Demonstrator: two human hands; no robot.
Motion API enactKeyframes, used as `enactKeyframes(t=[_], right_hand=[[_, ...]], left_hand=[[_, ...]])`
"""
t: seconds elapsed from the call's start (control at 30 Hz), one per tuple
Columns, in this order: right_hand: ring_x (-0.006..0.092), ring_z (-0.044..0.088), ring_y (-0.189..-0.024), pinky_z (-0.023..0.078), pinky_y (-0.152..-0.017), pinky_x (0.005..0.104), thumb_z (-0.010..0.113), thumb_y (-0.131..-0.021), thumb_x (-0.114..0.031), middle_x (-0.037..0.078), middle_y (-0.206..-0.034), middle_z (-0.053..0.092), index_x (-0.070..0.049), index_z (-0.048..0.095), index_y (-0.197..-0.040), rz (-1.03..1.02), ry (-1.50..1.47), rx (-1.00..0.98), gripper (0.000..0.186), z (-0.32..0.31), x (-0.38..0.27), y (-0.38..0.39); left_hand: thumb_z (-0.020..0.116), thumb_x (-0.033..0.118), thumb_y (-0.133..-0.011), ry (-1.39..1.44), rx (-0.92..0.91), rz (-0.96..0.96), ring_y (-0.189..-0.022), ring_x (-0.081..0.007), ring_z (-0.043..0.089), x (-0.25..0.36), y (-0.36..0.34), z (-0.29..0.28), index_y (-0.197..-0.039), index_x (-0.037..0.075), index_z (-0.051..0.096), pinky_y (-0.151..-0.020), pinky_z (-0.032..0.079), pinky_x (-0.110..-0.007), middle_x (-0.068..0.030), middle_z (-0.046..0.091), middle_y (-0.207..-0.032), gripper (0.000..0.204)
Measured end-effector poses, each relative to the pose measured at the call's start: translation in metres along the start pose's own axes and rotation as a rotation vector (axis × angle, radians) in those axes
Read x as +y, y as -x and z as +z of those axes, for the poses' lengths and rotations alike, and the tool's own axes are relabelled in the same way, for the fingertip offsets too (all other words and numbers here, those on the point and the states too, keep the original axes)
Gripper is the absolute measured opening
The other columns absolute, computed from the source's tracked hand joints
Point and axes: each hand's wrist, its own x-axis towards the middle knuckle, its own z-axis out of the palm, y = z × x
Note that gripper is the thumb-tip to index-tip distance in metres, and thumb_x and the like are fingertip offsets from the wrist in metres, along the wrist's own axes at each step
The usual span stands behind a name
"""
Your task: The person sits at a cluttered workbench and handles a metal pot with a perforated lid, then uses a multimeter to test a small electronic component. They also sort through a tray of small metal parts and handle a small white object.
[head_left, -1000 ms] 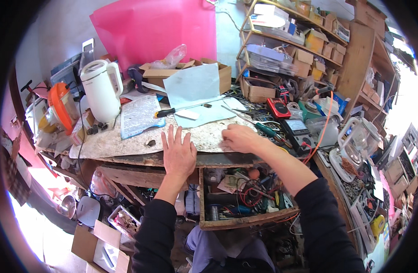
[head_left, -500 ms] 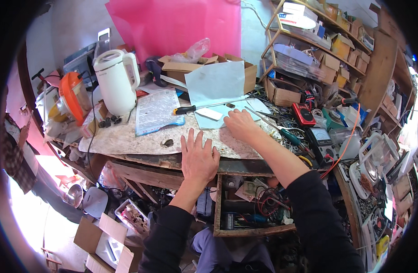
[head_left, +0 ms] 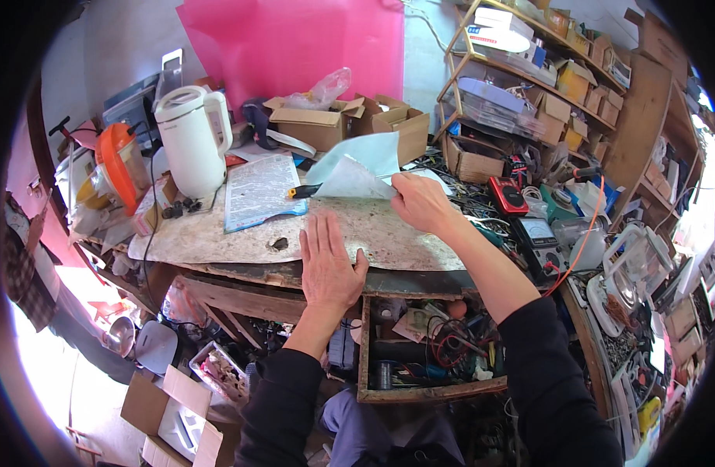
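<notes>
Clock ctr'd on paper sheet over desk: left hand approx. 6–7, right hand at 4, touching sheet's edge. Screwdriver partly under sheet, 9; page next out, 9; jug nr 10. Cardboard box behind, 11. Shelves at 2. Multimeter past right hand, 4. Drawer w/ cables below desktop, 5. Carton lay low, 7.

1. Right hand holds a folded, raised pale blue sheet at its right end
2. Left hand lies palm down across the worktop's front edge
3. White jug stands beside a printed paper
4. Open drawer holds cables
</notes>
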Motion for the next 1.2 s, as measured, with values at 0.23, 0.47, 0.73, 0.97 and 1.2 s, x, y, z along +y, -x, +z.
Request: enactKeyframes(t=[0.23,0.47,0.73,0.97,1.2], right_hand=[[0.0345,0.064,-0.083,0.050,-0.078,0.0438,0.063,-0.077,-0.014,0.014,-0.085,0.063,-0.003,0.055,-0.088,-0.226,-0.073,-0.048,0.017,-0.025,-0.030,0.084],[0.0313,0.063,-0.087,0.050,-0.079,0.0410,0.068,-0.072,-0.015,0.011,-0.089,0.063,-0.005,0.055,-0.088,-0.360,-0.124,-0.116,0.022,-0.040,-0.047,0.124],[0.0350,0.066,-0.079,0.052,-0.069,0.0464,0.070,-0.090,-0.031,0.012,-0.084,0.067,-0.005,0.060,-0.089,0.026,-0.273,-0.123,0.028,-0.035,-0.054,0.103],[0.0342,0.066,-0.100,0.053,-0.079,0.0466,0.070,-0.090,-0.029,0.013,-0.098,0.069,-0.007,0.066,-0.102,0.012,-0.221,-0.051,0.026,0.003,-0.063,0.060],[0.0329,0.069,-0.089,0.053,-0.079,0.0490,0.063,-0.090,-0.021,0.015,-0.086,0.071,-0.005,0.067,-0.091,-0.085,0.109,-0.216,0.017,0.037,-0.049,0.032]], left_hand=[[0.061,0.021,-0.086,0.332,0.121,0.077,-0.146,-0.0437,0.032,-0.010,0.003,-0.008,-0.155,-0.006,0.021,-0.123,0.022,-0.051,-0.0286,0.033,-0.156,0.084],[0.046,0.017,-0.096,0.701,0.168,-0.052,-0.112,-0.0352,0.065,-0.029,0.006,-0.004,-0.134,-0.003,0.054,-0.102,0.046,-0.041,-0.0196,0.071,-0.115,0.044],[0.049,0.018,-0.098,0.682,0.134,-0.120,-0.112,-0.0362,0.063,-0.032,0.007,0.003,-0.135,-0.002,0.053,-0.102,0.046,-0.044,-0.0201,0.069,-0.116,0.042],[0.048,0.021,-0.097,0.637,0.164,-0.169,-0.110,-0.0329,0.066,-0.032,0.006,0.005,-0.135,-0.003,0.054,-0.099,0.048,-0.040,-0.0208,0.071,-0.116,0.045],[0.050,0.022,-0.098,0.627,0.142,-0.174,-0.111,-0.0347,0.064,-0.029,0.004,0.007,-0.135,-0.002,0.053,-0.098,0.048,-0.042,-0.0205,0.069,-0.118,0.044]])
